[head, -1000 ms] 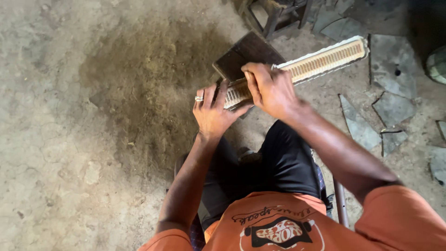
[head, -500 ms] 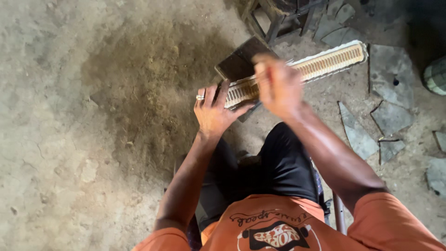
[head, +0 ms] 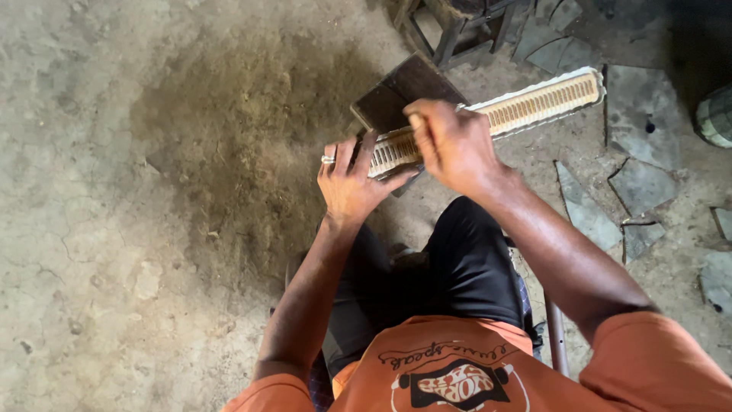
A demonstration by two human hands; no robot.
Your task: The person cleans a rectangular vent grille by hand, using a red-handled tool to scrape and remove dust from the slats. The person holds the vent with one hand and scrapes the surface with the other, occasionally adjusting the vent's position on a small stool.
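The right hand (head: 451,145) has slid nearer along the slatted strip (head: 534,103), clenched; left hand (head: 352,183) grips its end.

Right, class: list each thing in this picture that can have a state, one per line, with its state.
Slotted strip: lying tilted, near end gripped.
Dark board: flat under the strip.
Left hand: clamped on the strip's near end, ring on one finger.
Right hand: fisted over the strip.
Stone slabs: broken, scattered on the floor.
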